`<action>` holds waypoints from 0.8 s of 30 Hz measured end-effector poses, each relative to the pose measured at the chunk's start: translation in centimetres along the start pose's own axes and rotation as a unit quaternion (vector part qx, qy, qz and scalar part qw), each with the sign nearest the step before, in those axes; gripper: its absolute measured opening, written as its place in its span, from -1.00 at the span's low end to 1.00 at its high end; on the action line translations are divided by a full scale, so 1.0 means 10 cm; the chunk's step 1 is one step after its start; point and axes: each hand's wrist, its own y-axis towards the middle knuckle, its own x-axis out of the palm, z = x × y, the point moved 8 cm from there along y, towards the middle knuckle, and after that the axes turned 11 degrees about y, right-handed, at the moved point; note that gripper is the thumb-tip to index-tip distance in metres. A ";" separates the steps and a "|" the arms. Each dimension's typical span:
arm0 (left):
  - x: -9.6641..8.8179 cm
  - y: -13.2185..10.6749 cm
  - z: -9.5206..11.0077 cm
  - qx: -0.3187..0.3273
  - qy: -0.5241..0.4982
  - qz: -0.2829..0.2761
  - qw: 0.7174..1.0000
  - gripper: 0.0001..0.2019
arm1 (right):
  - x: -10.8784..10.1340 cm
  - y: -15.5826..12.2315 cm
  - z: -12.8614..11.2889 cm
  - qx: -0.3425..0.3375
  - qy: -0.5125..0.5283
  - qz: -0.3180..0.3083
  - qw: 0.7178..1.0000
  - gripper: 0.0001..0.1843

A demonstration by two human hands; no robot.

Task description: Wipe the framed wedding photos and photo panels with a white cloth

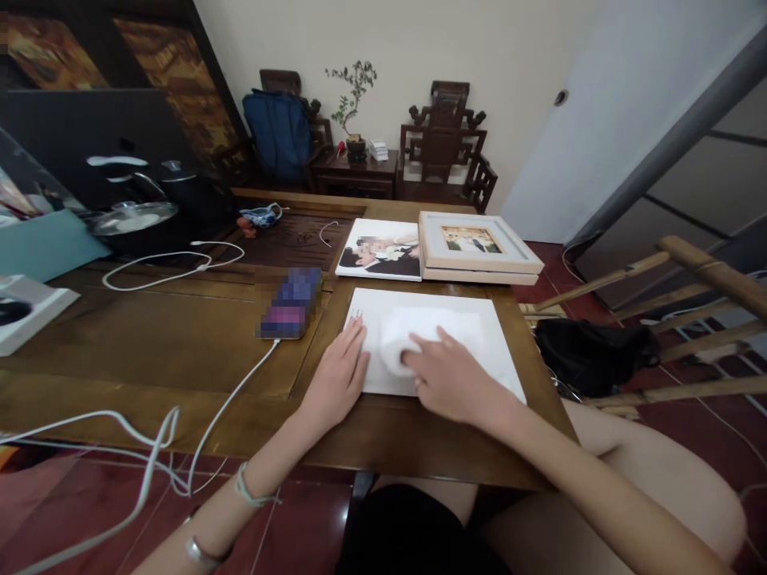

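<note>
A white rectangular panel [440,299] lies flat on the wooden table. My left hand [340,371] rests along the panel's left edge, fingers stretched out and flat, holding nothing. On the panel sits a white roll [394,339], smeared by motion, which looks like soft paper or wrap. My right hand [449,371] grips the roll at its dark core hole, with one finger reaching over the top. The finger in the hole is partly hidden.
Behind the panel lie a canvas photo print [383,259] and stacked framed pictures [521,255]. A phone [291,307] on a white cable [233,395] is at left. Farther left are a glass-lidded pot [135,217] and a small blue-white teapot [260,216]. A wooden chair [713,279] stands right.
</note>
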 end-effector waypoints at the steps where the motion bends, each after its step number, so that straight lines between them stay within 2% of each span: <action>1: 0.01 0.00 0.02 0.010 0.019 0.001 1.000 -0.54 | -0.04 0.09 0.11 0.018 0.000 0.007 1.000 -0.66; 3: 0.02 0.00 0.03 0.024 0.040 0.006 0.999 -0.55 | -0.08 0.30 0.26 0.026 0.007 0.014 1.000 -0.64; 5: 0.01 -0.01 0.03 0.028 0.050 0.011 0.998 -0.55 | -0.09 0.53 0.29 0.014 0.016 0.021 1.000 -0.63; 9: 0.00 0.00 0.02 0.025 0.056 0.007 0.998 -0.55 | -0.08 0.89 0.15 -0.019 0.027 0.034 0.999 -0.63; 12: 0.00 0.00 0.03 0.024 0.054 -0.001 0.998 -0.55 | -0.09 0.99 0.09 -0.021 0.034 0.042 0.998 -0.65; 16: 0.01 0.00 0.03 0.026 0.052 -0.003 0.998 -0.55 | -0.20 0.83 0.29 0.016 0.039 0.054 0.998 -0.67; 24: 0.02 -0.01 0.02 0.029 0.059 -0.004 0.998 -0.55 | -0.51 -0.01 1.19 0.109 0.031 0.085 0.990 -0.77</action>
